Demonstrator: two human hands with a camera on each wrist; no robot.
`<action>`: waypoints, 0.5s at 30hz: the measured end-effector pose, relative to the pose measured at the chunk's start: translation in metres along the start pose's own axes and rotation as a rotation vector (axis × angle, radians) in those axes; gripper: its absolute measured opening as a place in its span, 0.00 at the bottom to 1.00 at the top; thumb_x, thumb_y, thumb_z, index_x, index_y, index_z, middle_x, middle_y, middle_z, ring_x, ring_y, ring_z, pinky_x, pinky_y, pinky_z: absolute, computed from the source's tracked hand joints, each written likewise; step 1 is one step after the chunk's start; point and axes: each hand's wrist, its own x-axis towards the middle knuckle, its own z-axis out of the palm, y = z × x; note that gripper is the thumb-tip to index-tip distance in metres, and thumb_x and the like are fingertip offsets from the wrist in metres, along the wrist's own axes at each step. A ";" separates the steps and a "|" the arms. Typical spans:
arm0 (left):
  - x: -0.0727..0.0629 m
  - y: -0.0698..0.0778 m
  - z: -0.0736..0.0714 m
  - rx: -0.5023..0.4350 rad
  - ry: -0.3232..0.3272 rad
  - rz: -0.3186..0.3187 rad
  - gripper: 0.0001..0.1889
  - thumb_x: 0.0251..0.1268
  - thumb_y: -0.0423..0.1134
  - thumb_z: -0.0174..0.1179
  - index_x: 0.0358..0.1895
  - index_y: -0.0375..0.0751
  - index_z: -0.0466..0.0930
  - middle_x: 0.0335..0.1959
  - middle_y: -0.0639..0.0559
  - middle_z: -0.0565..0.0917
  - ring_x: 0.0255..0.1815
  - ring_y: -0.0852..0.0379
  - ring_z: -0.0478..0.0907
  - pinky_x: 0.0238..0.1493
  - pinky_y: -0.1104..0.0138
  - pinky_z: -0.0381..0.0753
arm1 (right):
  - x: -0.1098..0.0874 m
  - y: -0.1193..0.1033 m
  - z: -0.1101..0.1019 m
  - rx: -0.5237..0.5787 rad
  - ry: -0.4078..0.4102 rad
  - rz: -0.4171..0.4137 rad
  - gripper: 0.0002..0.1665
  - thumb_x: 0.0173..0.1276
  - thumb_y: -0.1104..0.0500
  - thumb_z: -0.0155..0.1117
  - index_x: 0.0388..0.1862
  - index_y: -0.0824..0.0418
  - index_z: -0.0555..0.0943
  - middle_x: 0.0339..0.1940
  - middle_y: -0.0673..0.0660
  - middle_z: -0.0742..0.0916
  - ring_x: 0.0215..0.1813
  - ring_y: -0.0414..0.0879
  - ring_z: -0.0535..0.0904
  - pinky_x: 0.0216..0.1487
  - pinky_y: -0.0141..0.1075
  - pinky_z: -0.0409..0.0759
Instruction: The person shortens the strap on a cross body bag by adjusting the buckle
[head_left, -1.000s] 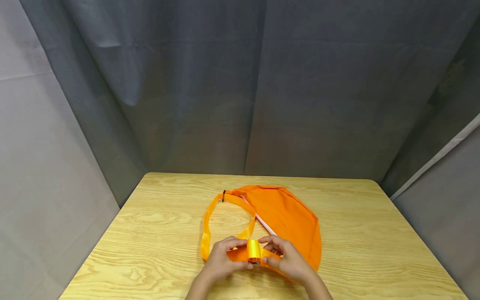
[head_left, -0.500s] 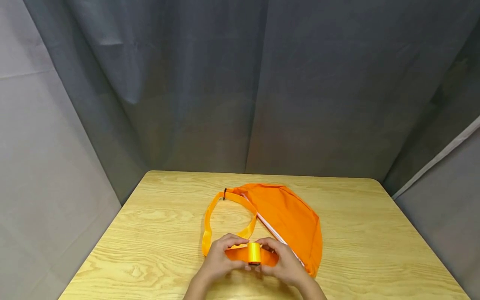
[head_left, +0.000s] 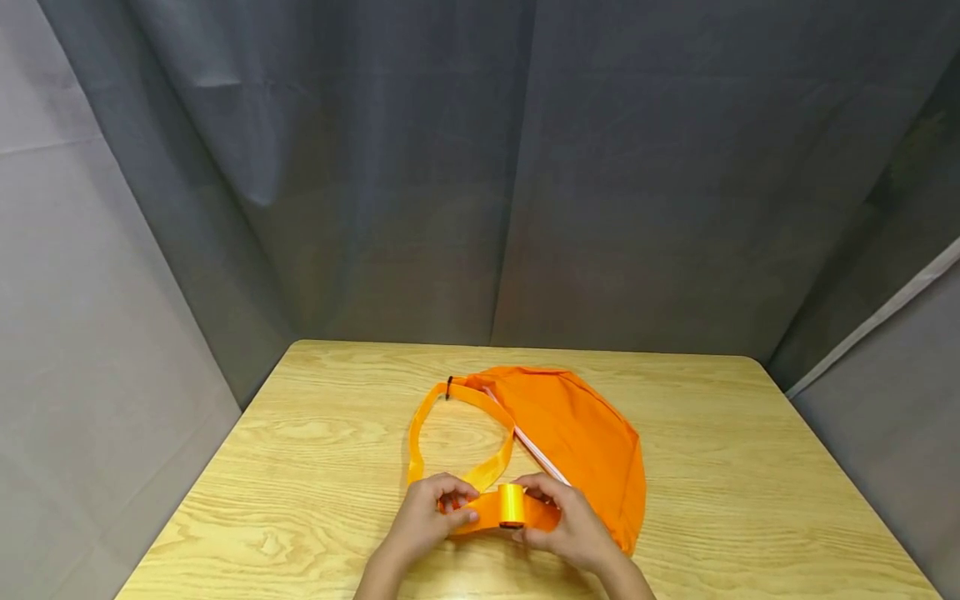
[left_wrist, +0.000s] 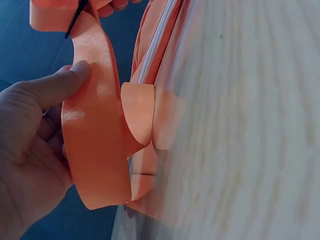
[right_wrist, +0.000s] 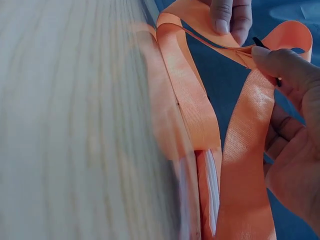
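An orange bag [head_left: 581,433] lies on the table, its pale zipper [head_left: 542,455] slanting down to the right. My left hand [head_left: 422,518] pinches the bag's orange strap [left_wrist: 95,135] between thumb and fingers, left of a raised loop [head_left: 512,505]. My right hand [head_left: 564,523] pinches the strap at the loop's base. There a black slider buckle [right_wrist: 257,42] crosses the webbing, right by the right thumb in the right wrist view. Both hands are near the table's front, with the strap stretched between them. Part of the buckle is hidden behind thumb and webbing.
Another stretch of strap [head_left: 414,433] curves across the wooden table [head_left: 315,467] left of the bag. A small black fitting [head_left: 448,388] joins it near the bag's top. Grey curtains [head_left: 390,208] hang behind and at both sides.
My left hand has moved left along the strap, away from the loop. My right hand has shifted in from the strap's right side to the loop's base. The bag barely moved.
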 end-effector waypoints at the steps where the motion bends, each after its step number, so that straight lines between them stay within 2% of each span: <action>1: 0.000 0.000 -0.001 -0.003 -0.008 0.003 0.08 0.50 0.35 0.70 0.35 0.44 0.84 0.26 0.58 0.77 0.24 0.63 0.71 0.26 0.71 0.74 | 0.000 0.001 0.000 0.001 -0.001 -0.004 0.30 0.45 0.61 0.78 0.49 0.52 0.77 0.38 0.46 0.82 0.36 0.44 0.76 0.38 0.35 0.75; 4: -0.001 0.001 -0.006 0.003 -0.024 0.009 0.06 0.53 0.35 0.68 0.35 0.44 0.84 0.25 0.59 0.76 0.24 0.63 0.71 0.25 0.71 0.74 | 0.000 0.003 0.000 0.004 -0.004 -0.024 0.31 0.44 0.63 0.78 0.49 0.53 0.77 0.37 0.47 0.82 0.36 0.45 0.77 0.37 0.36 0.75; 8: -0.003 -0.001 -0.017 0.032 -0.011 -0.001 0.05 0.55 0.34 0.67 0.34 0.46 0.83 0.26 0.59 0.75 0.25 0.62 0.70 0.26 0.71 0.72 | -0.001 0.003 -0.002 -0.002 0.011 -0.031 0.32 0.42 0.66 0.78 0.49 0.56 0.77 0.36 0.48 0.82 0.35 0.47 0.77 0.35 0.38 0.75; 12: -0.007 -0.005 -0.024 0.041 0.002 -0.020 0.06 0.54 0.32 0.67 0.33 0.47 0.83 0.26 0.58 0.75 0.26 0.61 0.69 0.27 0.70 0.72 | 0.000 -0.014 -0.005 -0.009 0.027 -0.038 0.32 0.40 0.70 0.77 0.48 0.61 0.77 0.34 0.52 0.83 0.33 0.51 0.77 0.32 0.38 0.74; 15: -0.006 -0.006 -0.022 0.030 -0.017 -0.023 0.07 0.53 0.32 0.67 0.34 0.46 0.83 0.28 0.58 0.76 0.28 0.61 0.71 0.30 0.69 0.73 | 0.003 -0.029 -0.008 -0.011 0.022 -0.043 0.30 0.40 0.72 0.76 0.46 0.64 0.77 0.33 0.53 0.83 0.32 0.52 0.76 0.32 0.39 0.74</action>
